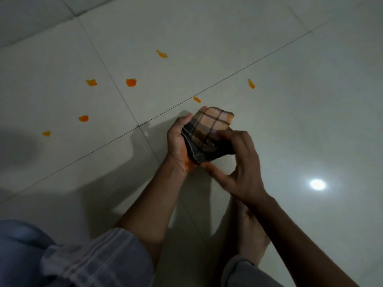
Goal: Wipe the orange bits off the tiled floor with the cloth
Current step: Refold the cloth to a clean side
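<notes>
A folded checked cloth [209, 133], tan and dark brown, is held above the floor between both hands. My left hand [180, 141] cups it from the left and underneath. My right hand [242, 162] grips its right side, fingers over the top, slightly blurred. Several orange bits lie on the pale tiled floor [290, 100] beyond the hands: the nearest orange bit [197, 99] sits just above the cloth on a grout line, another orange bit [251, 83] to the right, a round orange bit [131, 82] in the middle, and others farther left and back.
My bare foot [248, 235] rests on the tile under my right forearm. My knee in grey-blue trousers [31, 255] fills the bottom left. A lamp's bright reflection [317, 184] shines on the floor at right. Dark grout lines cross the tiles.
</notes>
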